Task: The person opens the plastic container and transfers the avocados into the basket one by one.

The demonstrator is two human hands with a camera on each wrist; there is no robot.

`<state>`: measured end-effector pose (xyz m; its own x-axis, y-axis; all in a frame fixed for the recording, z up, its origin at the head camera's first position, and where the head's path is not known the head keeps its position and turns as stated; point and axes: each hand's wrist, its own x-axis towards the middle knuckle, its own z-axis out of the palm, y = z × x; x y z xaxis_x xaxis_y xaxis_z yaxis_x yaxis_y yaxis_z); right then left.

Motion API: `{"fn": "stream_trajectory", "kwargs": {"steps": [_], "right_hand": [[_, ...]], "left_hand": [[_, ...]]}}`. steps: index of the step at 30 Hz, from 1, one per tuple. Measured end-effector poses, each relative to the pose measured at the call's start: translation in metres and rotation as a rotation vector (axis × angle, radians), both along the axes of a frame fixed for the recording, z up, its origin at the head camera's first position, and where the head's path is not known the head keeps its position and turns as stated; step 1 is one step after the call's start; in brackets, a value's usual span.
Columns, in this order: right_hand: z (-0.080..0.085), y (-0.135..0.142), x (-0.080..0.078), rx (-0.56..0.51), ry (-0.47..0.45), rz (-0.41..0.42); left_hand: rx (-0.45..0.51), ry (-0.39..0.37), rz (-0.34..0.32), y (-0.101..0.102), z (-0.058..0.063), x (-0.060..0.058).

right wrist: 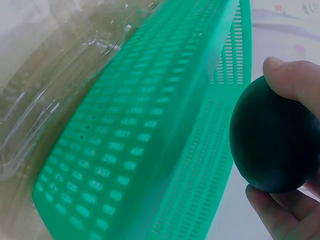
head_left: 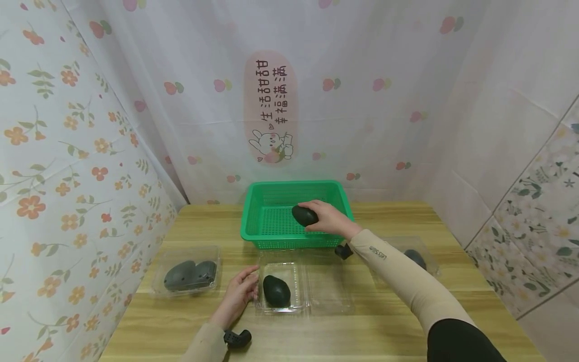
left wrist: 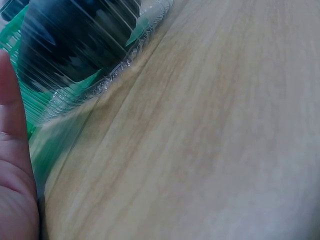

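Observation:
In the head view my right hand (head_left: 327,218) grips a dark avocado (head_left: 304,215) above the green basket (head_left: 248,221). The right wrist view shows that avocado (right wrist: 275,137) between thumb and fingers, beside the basket's rim. My left hand (head_left: 239,294) rests at the left edge of an opened clear plastic box (head_left: 296,296), its fingers loosely extended along the side wall. Inside that box lies another dark avocado (head_left: 276,291), and the lid (head_left: 330,289) is folded out to the right. In the left wrist view only part of the left hand (left wrist: 15,160) shows.
A closed clear box (head_left: 214,251) with dark avocados stands on the left of the wooden table (head_left: 190,327). Another clear box (head_left: 431,251) with a dark avocado sits at the right, partly behind my right forearm. Patterned curtains (head_left: 203,141) border the table.

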<state>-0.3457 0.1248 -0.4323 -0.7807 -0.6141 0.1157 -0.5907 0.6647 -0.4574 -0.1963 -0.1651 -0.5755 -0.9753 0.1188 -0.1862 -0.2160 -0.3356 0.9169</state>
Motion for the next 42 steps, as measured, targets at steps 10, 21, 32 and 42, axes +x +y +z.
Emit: {"fn": "stream_trajectory", "kwargs": {"steps": [10,21,32,42], "right_hand": [[-0.014,0.007,-0.006,-0.017,-0.015,-0.026],[-0.021,0.014,-0.011,-0.061,-0.081,-0.076],[-0.027,0.018,-0.016,-0.124,-0.143,-0.124],[-0.036,0.021,-0.022,-0.146,-0.186,-0.150]], "left_hand": [[-0.017,-0.007,-0.001,0.000,-0.005,0.000],[-0.026,-0.004,0.006,0.000,-0.004,0.001],[-0.029,-0.010,0.018,0.001,-0.004,0.000],[-0.043,0.026,0.008,0.000,-0.005,0.000]]}}
